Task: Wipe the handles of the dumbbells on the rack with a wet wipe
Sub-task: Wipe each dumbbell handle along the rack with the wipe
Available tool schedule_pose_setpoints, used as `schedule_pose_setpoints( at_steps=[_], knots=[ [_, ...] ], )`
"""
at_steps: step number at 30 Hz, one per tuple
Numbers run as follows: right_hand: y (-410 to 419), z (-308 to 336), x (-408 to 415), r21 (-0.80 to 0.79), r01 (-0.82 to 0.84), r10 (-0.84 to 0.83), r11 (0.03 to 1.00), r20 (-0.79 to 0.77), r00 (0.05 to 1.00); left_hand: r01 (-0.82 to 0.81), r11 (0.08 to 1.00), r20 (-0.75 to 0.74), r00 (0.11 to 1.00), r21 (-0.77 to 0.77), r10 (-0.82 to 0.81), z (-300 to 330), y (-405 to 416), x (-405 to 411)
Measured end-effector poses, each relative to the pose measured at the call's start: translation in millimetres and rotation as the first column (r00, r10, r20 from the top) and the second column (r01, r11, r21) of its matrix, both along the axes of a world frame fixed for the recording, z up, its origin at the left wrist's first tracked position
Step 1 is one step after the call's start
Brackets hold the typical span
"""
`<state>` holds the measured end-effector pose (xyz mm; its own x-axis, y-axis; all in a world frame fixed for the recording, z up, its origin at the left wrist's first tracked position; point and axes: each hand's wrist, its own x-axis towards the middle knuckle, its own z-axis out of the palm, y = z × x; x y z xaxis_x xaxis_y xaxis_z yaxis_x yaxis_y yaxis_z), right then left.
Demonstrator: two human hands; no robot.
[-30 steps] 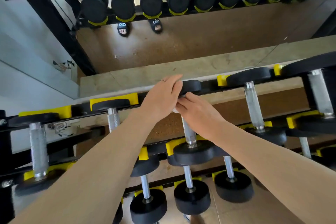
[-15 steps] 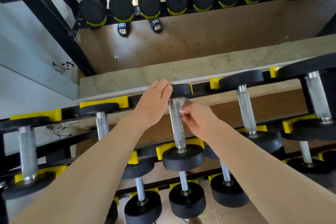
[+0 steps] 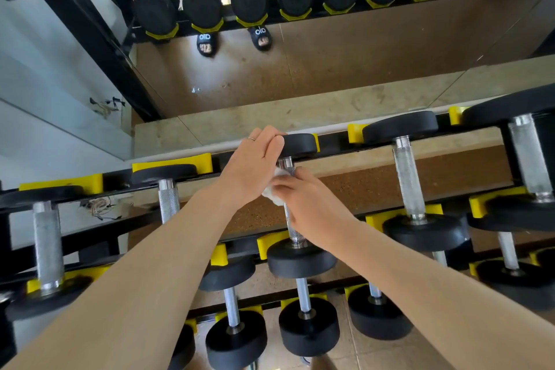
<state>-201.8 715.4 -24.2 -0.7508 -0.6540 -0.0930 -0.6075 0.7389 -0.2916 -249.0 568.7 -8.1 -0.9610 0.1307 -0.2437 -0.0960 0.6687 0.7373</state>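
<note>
A black dumbbell (image 3: 301, 258) with a knurled steel handle lies across the top tier of the rack (image 3: 342, 141), in the middle of the view. My left hand (image 3: 252, 167) rests on its far black head, fingers laid over the rim. My right hand (image 3: 306, 204) is closed around the upper part of the handle with a white wet wipe (image 3: 274, 194) pressed against the steel. Below my right hand the lower part of the handle shows bare. The part under the hand is hidden.
More dumbbells lie on yellow cradles left (image 3: 48, 237) and right (image 3: 411, 189) on the same tier, with smaller ones on lower tiers (image 3: 306, 324). A mirror (image 3: 330, 63) behind the rack reflects dumbbells and sandalled feet. A white wall stands at left.
My right hand has slid the wipe along the handle: from beside the upper handle to wrapped over it, lower than a second ago. My left hand stays on the far head.
</note>
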Motion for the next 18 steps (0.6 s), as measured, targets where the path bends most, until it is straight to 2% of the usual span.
schedule_pose_setpoints(
  at_steps=[2, 4, 6, 7, 8, 9, 11, 13, 15, 18],
  knots=[
    [10.5, 2.3, -1.4, -0.025, -0.082, 0.082, 0.996, 0.025, 0.996, 0.036, 0.999, -0.027, 0.999, -0.018, -0.037, 2.8, 0.6, 2.1],
    [22.1, 3.3, -2.0, -0.121, -0.057, 0.067, 0.991, 0.079, 0.995, 0.091, 0.994, -0.049, 0.994, -0.059, -0.094, 3.9, 1.6, 4.7],
    [27.7, 3.5, -1.3, -0.269, 0.162, -0.134, 0.949, 0.119, 0.984, 0.074, 0.996, -0.050, 0.996, -0.044, -0.077, 1.9, 0.8, 3.6],
    [27.1, 3.1, -0.7, -0.355, 0.290, -0.260, 0.889, 0.132, 0.957, 0.036, 0.999, -0.037, 0.999, -0.022, -0.036, 0.9, 0.5, 2.3],
    [24.2, 3.5, -0.2, -0.421, 0.373, -0.341, 0.827, 0.151, 0.928, 0.003, 1.000, -0.024, 1.000, -0.010, -0.003, -0.7, 0.6, 1.1],
    [20.0, 4.6, 0.6, -0.440, 0.386, -0.350, 0.811, 0.165, 0.922, -0.012, 1.000, -0.017, 1.000, -0.006, 0.012, -1.3, 1.0, 0.8],
    [11.0, 3.7, 6.1, -0.331, 0.211, -0.170, 0.920, 0.148, 0.974, 0.000, 1.000, -0.022, 1.000, -0.006, 0.000, -0.2, 2.0, 1.6],
    [7.7, 0.8, 11.2, -0.210, 0.058, -0.029, 0.976, 0.142, 0.989, 0.041, 0.999, -0.045, 0.998, -0.013, -0.041, 1.7, 2.4, 4.6],
    [13.8, -0.8, 10.8, -0.165, 0.075, -0.041, 0.983, 0.202, 0.979, 0.076, 0.997, -0.059, 0.995, -0.030, -0.078, 0.8, 1.9, 5.5],
    [28.7, 5.5, 13.1, -0.189, 0.150, -0.080, 0.971, 0.332, 0.940, 0.043, 0.999, -0.034, 0.998, -0.011, -0.043, -0.6, 0.7, 3.4]
  ],
)
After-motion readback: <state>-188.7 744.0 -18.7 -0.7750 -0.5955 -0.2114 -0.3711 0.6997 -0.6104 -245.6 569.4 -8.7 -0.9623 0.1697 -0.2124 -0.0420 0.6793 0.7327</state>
